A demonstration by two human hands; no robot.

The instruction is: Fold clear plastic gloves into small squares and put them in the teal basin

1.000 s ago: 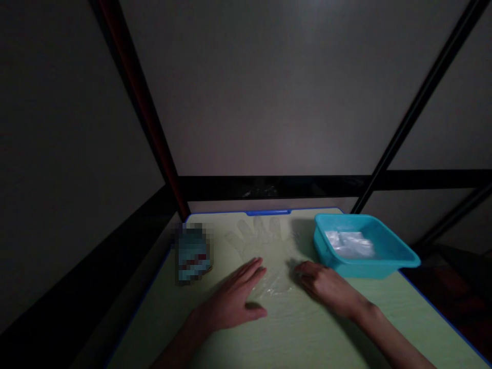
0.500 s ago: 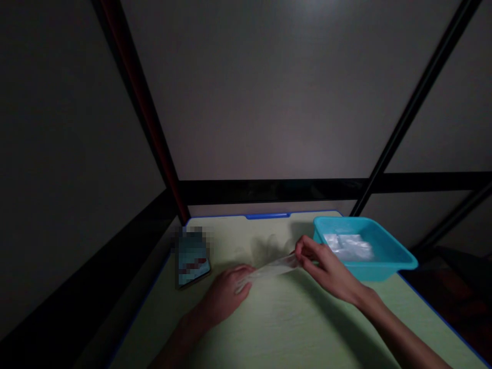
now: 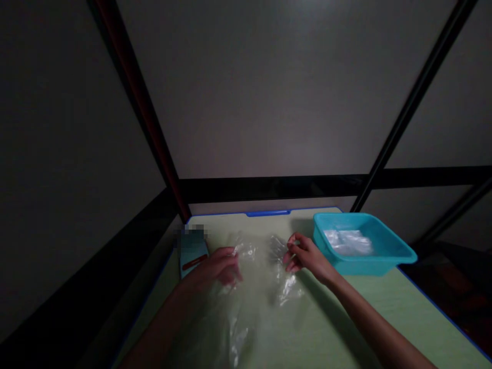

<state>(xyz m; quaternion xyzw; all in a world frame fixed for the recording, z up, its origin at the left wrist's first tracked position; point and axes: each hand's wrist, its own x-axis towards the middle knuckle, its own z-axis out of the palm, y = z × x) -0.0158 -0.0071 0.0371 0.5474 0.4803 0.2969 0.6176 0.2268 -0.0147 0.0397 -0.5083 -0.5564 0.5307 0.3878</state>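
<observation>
A clear plastic bag (image 3: pixel 287 287) hangs loose and crinkled over the table, in front of me. My left hand (image 3: pixel 223 264) is closed on its left side, the fingers partly seen through the film. On the other side, my right hand (image 3: pixel 305 255) pinches the plastic between thumb and fingers. Shiny folds trail from the left hand toward the near edge. Whether all the film is one single piece I cannot tell, since it is see-through and partly blurred.
A turquoise plastic basin (image 3: pixel 378 266) stands at the right, with folded clear plastic (image 3: pixel 348 242) inside. At the left lies a flat, partly pixelated phone-like object (image 3: pixel 192 246). The pale green table (image 3: pixel 330 328) has a blue edge; a panelled wall (image 3: pixel 269 102) rises behind.
The plastic was stretched in a narrow strip between both hands; now it is spread out and hangs lower. My left hand has moved up and left, my right hand slightly left.
</observation>
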